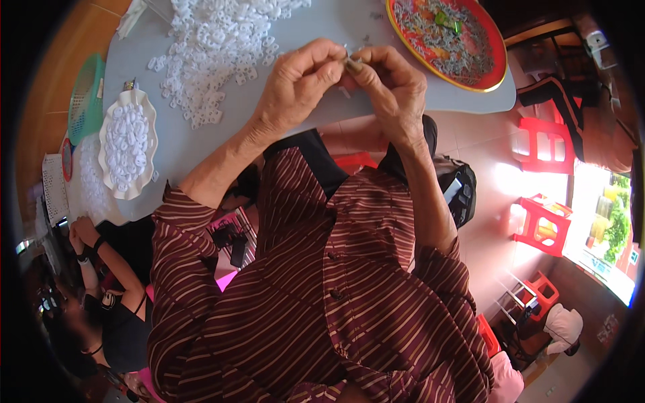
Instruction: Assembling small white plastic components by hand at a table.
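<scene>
Above the table's near edge, my left hand [301, 84] and my right hand [395, 91] meet, thumbs and fingertips pinched together. Something tiny sits between the fingertips, mostly hidden, so I cannot tell its kind. Just left of my left hand, a loose heap of small white plastic pieces with holes [215, 50] spreads over the grey table [336, 27]. Beyond my right hand stands a round red tray [492, 41] with a yellow rim. It holds many small grey metal-looking parts [463, 60] and a small green object [448, 23].
At the table's left end is a white scalloped dish [154, 144] of white pieces, near a green perforated basket [86, 101]. Another person [111, 295] sits at the lower left. Red stools [547, 144] stand on the floor at right, and a black bag [460, 185] is beside my right forearm.
</scene>
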The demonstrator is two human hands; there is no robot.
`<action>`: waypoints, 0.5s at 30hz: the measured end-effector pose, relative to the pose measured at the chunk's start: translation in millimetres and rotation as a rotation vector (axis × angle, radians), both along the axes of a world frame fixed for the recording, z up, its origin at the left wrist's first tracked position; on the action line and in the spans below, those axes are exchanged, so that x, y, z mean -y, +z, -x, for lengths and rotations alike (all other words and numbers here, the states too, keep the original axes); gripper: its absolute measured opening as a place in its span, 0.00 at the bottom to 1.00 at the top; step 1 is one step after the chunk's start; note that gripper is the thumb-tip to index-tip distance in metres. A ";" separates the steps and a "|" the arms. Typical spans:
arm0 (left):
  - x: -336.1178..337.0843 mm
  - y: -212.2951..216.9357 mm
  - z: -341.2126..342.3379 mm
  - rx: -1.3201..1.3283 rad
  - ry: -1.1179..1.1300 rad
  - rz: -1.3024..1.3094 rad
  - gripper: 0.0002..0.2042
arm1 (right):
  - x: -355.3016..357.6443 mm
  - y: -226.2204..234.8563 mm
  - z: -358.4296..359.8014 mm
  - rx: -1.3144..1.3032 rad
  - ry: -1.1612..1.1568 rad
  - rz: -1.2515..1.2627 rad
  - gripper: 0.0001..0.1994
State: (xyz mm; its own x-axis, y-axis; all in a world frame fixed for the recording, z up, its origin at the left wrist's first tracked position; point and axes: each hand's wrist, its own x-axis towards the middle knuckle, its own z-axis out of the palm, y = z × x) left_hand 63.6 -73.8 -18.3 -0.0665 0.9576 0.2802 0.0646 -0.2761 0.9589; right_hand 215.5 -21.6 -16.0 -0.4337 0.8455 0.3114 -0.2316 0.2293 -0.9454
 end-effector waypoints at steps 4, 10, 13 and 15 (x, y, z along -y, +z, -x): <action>1.9 11.9 0.8 -0.192 0.082 0.008 0.07 | -1.3 -4.6 -0.3 -0.062 0.032 0.079 0.04; -41.1 30.3 31.3 -0.772 0.323 -0.401 0.06 | -3.8 1.4 -4.1 0.039 -0.019 0.191 0.07; -84.6 30.3 60.2 -0.985 0.334 -0.460 0.06 | -1.5 -1.5 -0.3 0.006 0.003 0.171 0.06; -105.7 20.5 77.6 -1.104 0.368 -0.500 0.07 | -0.5 -2.4 1.8 0.016 0.022 0.136 0.06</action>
